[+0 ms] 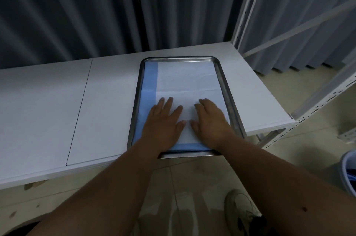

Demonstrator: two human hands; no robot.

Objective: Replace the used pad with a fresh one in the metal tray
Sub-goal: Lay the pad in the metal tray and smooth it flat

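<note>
Under both palms lies the pad (pixel 185 81), white with blue borders, spread inside the metal tray (pixel 224 81) on the white counter (pixel 48 101). Left hand (pixel 163 120) and right hand (pixel 210 120) rest flat side by side on its near end, fingers straight and slightly spread, gripping nothing; this looks like pressing the sheet down so it sits smooth within the rim. Beyond the fingertips a crease crosses the pad. Whether this pad is the fresh one cannot be told. Off to the right hand's side, low by the floor, a bin (pixel 349 170) shows partly.
</note>
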